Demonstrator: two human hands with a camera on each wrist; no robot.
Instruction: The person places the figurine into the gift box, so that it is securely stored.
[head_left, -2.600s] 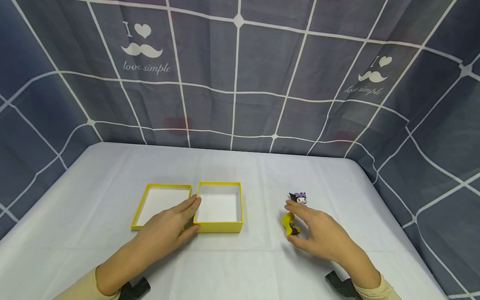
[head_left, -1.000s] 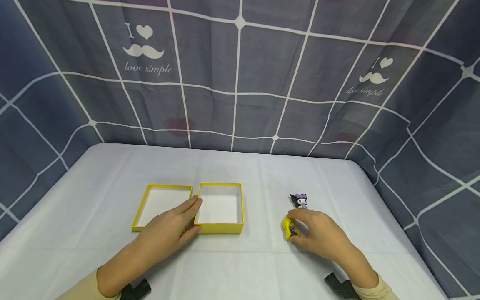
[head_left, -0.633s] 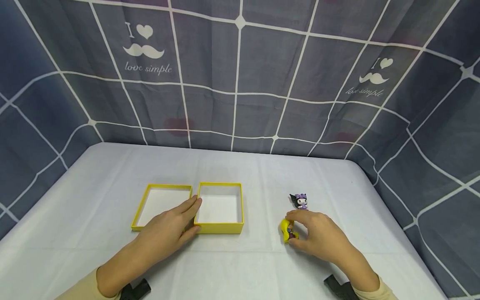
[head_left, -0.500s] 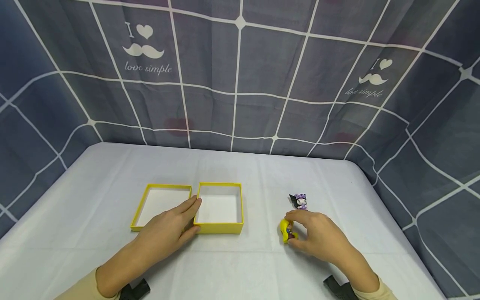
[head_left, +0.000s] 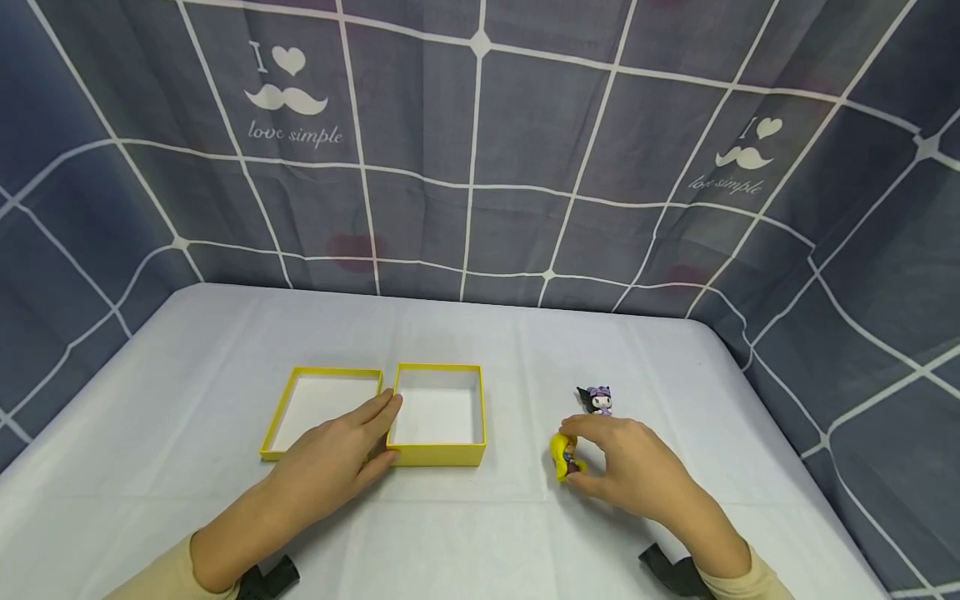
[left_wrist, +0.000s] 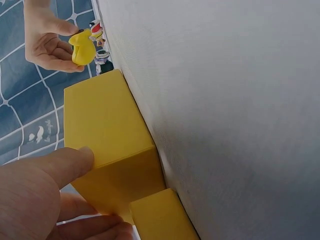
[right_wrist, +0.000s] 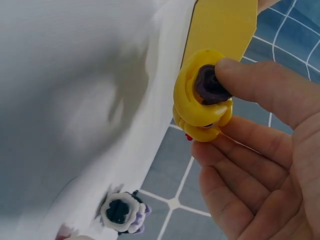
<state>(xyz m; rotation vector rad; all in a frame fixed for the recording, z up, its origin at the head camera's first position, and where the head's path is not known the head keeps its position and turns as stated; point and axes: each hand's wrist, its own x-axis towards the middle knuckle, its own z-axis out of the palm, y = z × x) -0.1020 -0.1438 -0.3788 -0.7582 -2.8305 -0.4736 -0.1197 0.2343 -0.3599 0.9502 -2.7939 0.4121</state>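
Observation:
My right hand (head_left: 637, 467) pinches a yellow-haired doll figurine (head_left: 564, 457) between thumb and fingers. Its dark underside shows in the right wrist view, and its shadow lies apart from it on the tablecloth. With straight fingers, my left hand (head_left: 333, 454) touches the left side of an open yellow box (head_left: 442, 455) with a white inside, thumb at its front left corner. Beyond the right hand stands a small black-and-purple figurine (head_left: 598, 400). A red-and-white figurine (left_wrist: 97, 31) shows in the left wrist view, hidden behind the right hand in the head view.
The shallow yellow-rimmed lid (head_left: 281, 417) lies inside up, left of the box and partly under the left forearm's line of sight. A white cloth (head_left: 480, 542) covers the table. Dark checked curtains (head_left: 420, 217) enclose it at the back and sides.
My right hand has closed on the yellow-haired figurine, tipped it more upright and moved it slightly left. The left hand and the box have stayed put.

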